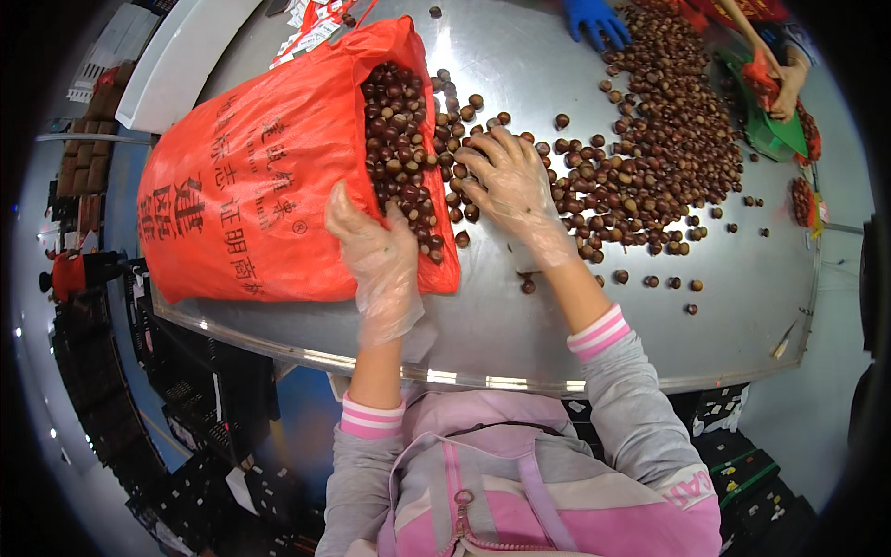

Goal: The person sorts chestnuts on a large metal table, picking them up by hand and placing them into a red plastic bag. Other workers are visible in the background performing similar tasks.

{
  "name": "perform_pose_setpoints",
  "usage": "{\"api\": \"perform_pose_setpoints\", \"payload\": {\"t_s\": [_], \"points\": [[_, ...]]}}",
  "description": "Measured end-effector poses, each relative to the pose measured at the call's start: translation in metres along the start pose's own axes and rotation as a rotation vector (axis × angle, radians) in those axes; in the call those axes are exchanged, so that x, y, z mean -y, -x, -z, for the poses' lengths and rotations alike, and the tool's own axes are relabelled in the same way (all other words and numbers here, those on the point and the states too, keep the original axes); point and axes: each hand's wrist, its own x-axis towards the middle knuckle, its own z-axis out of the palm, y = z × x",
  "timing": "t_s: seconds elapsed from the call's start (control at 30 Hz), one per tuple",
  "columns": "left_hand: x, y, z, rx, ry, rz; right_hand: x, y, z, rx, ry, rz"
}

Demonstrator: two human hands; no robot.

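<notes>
A large red woven sack (278, 160) lies on its side on the metal table (473, 327), its mouth facing right and full of brown chestnuts (397, 139). My left hand (376, 257), in a clear plastic glove, rests at the lower lip of the sack's mouth, thumb against the red fabric and fingers by the chestnuts; whether it pinches the fabric is unclear. Just right of the mouth, my right hand (511, 188), gloved the same way, lies over loose chestnuts with its fingers spread. From there a broad heap of chestnuts (654, 153) stretches to the upper right.
A co-worker's blue-gloved hand (597, 24) touches the heap's far side. Another person's hands (783, 90) hold a red net bag by a green scoop (773, 132). Filled net bags, a small pointed tool (784, 341), a white bin (184, 63) and labels (310, 31) lie around.
</notes>
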Motion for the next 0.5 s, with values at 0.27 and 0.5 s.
{"api": "perform_pose_setpoints", "payload": {"t_s": [0.27,0.5], "points": [[0.030,-0.004,0.046,0.117,0.822,0.558,-0.054,0.023,0.015,0.206,0.120,-0.215],[0.007,-0.014,0.078,0.132,0.915,0.598,0.008,-0.036,0.004,-0.038,-0.185,0.052]]}}
